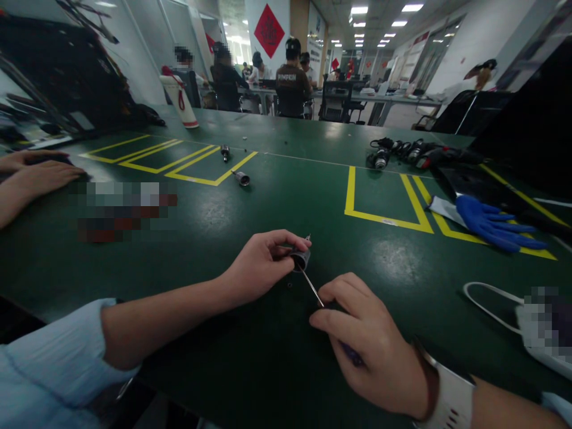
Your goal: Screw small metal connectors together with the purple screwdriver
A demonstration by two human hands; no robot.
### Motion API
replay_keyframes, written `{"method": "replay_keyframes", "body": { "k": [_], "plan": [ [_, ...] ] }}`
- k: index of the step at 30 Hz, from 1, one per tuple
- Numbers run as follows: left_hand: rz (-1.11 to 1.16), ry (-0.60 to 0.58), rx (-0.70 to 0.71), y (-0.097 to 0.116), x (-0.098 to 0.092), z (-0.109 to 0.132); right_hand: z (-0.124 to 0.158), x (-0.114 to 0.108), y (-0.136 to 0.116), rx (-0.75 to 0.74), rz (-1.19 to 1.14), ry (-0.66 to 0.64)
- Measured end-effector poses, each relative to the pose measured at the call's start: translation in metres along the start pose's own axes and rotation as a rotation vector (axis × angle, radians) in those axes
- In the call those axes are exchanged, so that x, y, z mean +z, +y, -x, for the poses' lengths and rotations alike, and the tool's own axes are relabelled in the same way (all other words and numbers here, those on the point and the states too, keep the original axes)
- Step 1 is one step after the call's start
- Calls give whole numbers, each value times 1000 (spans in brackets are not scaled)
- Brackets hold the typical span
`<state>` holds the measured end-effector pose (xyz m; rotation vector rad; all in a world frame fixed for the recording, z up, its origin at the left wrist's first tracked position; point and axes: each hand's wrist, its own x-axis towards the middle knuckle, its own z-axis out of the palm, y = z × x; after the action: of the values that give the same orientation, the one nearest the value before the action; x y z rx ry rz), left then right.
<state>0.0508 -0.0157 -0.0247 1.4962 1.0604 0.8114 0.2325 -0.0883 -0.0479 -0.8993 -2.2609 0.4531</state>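
Observation:
My left hand (pixel 263 262) grips a small grey metal cylindrical housing (pixel 302 258) from its left side, the open end turned toward me. A thin pin sticks up from the housing's far side. In my right hand (pixel 369 342) is a screwdriver (pixel 311 286), its dark handle mostly hidden by the fingers. The slim shaft points up and left, with its tip at the housing's opening; how deep it reaches I cannot tell. On the green table (pixel 250 220), a tiny dark part (pixel 289 285) lies just below the housing.
Two small metal parts, one dark (pixel 224 153) and one silvery (pixel 242 177), lie farther back near yellow tape. To the right are a blue glove (pixel 491 223), a bundle of black tools (pixel 395 152) and a white strap (pixel 487 298). Another person's hands (pixel 36 176) rest at left.

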Motion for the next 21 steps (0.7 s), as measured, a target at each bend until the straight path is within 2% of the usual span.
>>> {"method": "replay_keyframes", "body": {
  "k": [21],
  "plan": [
    [13,2,15,-2,0,0,2,-1,2,22,-110,75]
  ]
}}
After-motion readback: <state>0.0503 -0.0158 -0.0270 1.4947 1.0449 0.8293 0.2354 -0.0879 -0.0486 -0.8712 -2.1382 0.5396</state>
